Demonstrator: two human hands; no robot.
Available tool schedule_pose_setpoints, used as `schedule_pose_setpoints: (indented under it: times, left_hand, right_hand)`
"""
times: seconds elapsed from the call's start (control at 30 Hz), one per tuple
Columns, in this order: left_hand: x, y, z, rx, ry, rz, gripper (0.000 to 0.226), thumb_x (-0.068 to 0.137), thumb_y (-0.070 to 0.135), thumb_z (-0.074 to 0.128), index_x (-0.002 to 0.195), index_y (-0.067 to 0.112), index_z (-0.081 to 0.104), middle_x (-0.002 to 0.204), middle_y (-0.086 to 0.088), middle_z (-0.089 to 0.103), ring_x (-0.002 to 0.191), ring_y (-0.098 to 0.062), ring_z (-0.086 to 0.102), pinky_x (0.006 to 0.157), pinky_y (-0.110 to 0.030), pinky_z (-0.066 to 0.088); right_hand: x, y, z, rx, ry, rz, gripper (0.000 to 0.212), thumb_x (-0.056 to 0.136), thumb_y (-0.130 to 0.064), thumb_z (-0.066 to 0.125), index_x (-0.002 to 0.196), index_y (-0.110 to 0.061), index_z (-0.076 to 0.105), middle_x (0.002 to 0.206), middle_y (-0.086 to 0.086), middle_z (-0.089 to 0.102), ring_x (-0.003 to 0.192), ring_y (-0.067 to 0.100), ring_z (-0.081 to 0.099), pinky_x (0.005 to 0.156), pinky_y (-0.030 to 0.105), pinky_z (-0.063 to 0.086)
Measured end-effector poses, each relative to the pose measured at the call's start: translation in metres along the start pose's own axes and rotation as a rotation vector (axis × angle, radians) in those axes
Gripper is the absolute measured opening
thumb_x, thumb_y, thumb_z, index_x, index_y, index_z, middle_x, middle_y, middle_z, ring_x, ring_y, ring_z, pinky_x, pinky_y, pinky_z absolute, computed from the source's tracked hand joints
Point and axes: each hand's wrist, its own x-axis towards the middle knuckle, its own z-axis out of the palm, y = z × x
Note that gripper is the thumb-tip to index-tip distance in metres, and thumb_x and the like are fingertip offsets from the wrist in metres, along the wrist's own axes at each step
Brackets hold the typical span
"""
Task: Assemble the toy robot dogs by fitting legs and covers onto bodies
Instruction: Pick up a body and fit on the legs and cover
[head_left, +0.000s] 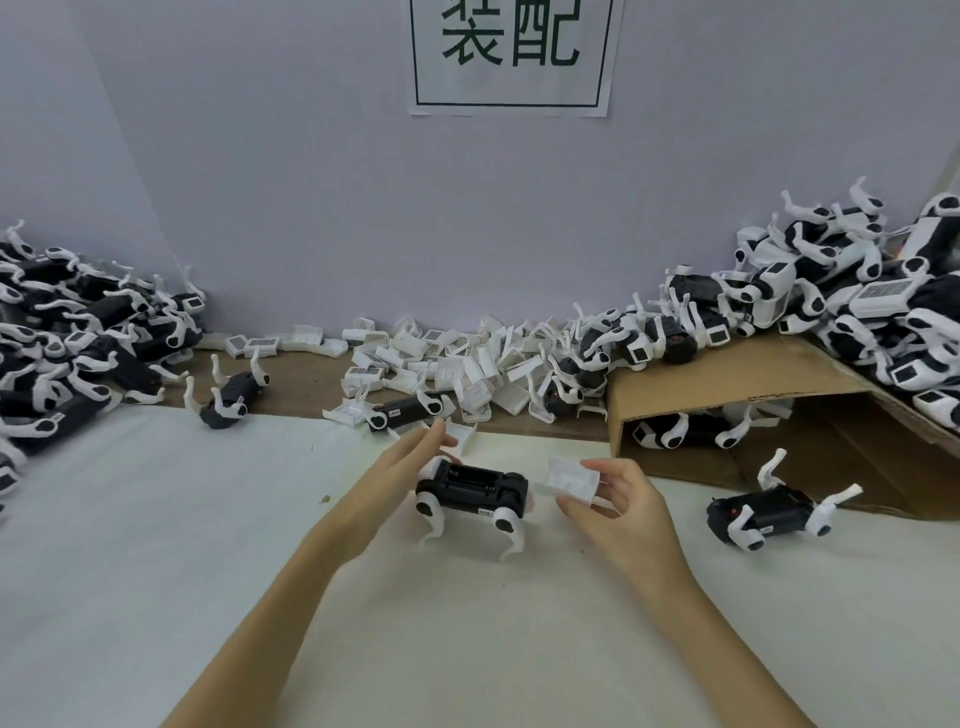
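Right hand (618, 499) pinching white cover (569, 479) just right of black body (471, 486). Left hand (402, 467), fingers straight, touching body's left end above white mat (156, 519). Beyond, loose covers (457, 358) heaped against wall (311, 182).

White-sheeted table (156, 519), toy dogs (769, 512), loose covers (467, 364), cardboard (727, 384)
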Motion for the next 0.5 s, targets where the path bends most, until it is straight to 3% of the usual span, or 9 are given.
schedule_pose_setpoints:
  times: [0.07, 0.13, 0.2, 0.27, 0.37, 0.43, 0.5]
  left_hand:
    - [-0.003, -0.004, -0.017, 0.076, -0.12, 0.039, 0.069, 0.075, 0.098, 0.053, 0.129, 0.055, 0.063, 0.135, 0.023, 0.066, 0.126, -0.005, 0.062, 0.109, -0.036, 0.041]
    - [-0.006, -0.011, -0.029, 0.129, -0.206, 0.081, 0.064, 0.083, 0.077, 0.07, 0.141, 0.056, 0.054, 0.139, 0.022, 0.064, 0.106, -0.009, 0.069, 0.101, -0.032, 0.048]
    - [-0.007, -0.015, -0.033, 0.118, -0.275, 0.095, 0.066, 0.086, 0.045, 0.08, 0.146, 0.053, 0.052, 0.122, 0.016, 0.074, 0.083, -0.011, 0.066, 0.084, -0.019, 0.051]
    - [-0.006, -0.017, -0.032, 0.078, -0.284, 0.082, 0.065, 0.086, 0.029, 0.084, 0.143, 0.046, 0.057, 0.102, 0.006, 0.078, 0.078, -0.011, 0.066, 0.078, -0.013, 0.05]
    - [-0.005, -0.017, -0.03, 0.06, -0.24, 0.077, 0.06, 0.082, 0.032, 0.086, 0.136, 0.042, 0.064, 0.099, 0.004, 0.077, 0.075, -0.009, 0.065, 0.074, -0.011, 0.049]
    - [-0.006, -0.016, -0.028, 0.073, -0.233, 0.08, 0.06, 0.08, 0.033, 0.087, 0.135, 0.043, 0.065, 0.1, 0.007, 0.077, 0.07, -0.007, 0.063, 0.071, -0.01, 0.047]
    - [-0.007, -0.015, -0.024, 0.09, -0.231, 0.09, 0.058, 0.081, 0.029, 0.088, 0.133, 0.042, 0.066, 0.098, 0.012, 0.077, 0.065, -0.005, 0.061, 0.068, -0.008, 0.045]
  right_hand:
    - [0.001, -0.002, -0.002, 0.062, -0.014, 0.006, 0.045, 0.083, -0.001, 0.084, 0.117, -0.019, 0.062, 0.113, -0.01, 0.077, 0.106, -0.001, 0.071, 0.077, 0.016, 0.056]
    - [0.003, -0.005, -0.003, 0.113, -0.024, 0.032, 0.047, 0.082, 0.001, 0.084, 0.117, -0.018, 0.06, 0.112, -0.014, 0.078, 0.107, 0.002, 0.072, 0.079, 0.018, 0.056]
    - [0.004, -0.007, -0.001, 0.148, -0.027, 0.049, 0.046, 0.082, -0.002, 0.085, 0.117, -0.019, 0.061, 0.108, -0.01, 0.079, 0.102, 0.008, 0.074, 0.081, 0.022, 0.057]
    - [0.003, -0.009, 0.001, 0.186, -0.044, 0.036, 0.037, 0.086, -0.01, 0.083, 0.117, -0.02, 0.065, 0.106, -0.005, 0.079, 0.096, 0.014, 0.075, 0.082, 0.027, 0.059]
    - [0.002, -0.012, 0.004, 0.269, -0.082, 0.052, 0.015, 0.099, -0.019, 0.068, 0.113, -0.016, 0.07, 0.095, 0.002, 0.075, 0.085, 0.02, 0.068, 0.072, 0.026, 0.057]
    - [0.0, -0.015, 0.007, 0.339, -0.101, 0.084, 0.021, 0.104, -0.02, 0.057, 0.119, -0.014, 0.07, 0.087, 0.007, 0.064, 0.077, 0.018, 0.06, 0.067, 0.028, 0.054]
    - [-0.002, -0.019, 0.007, 0.292, -0.104, 0.02, 0.029, 0.105, -0.021, 0.054, 0.131, -0.028, 0.065, 0.078, 0.004, 0.058, 0.069, 0.016, 0.056, 0.065, 0.031, 0.053]
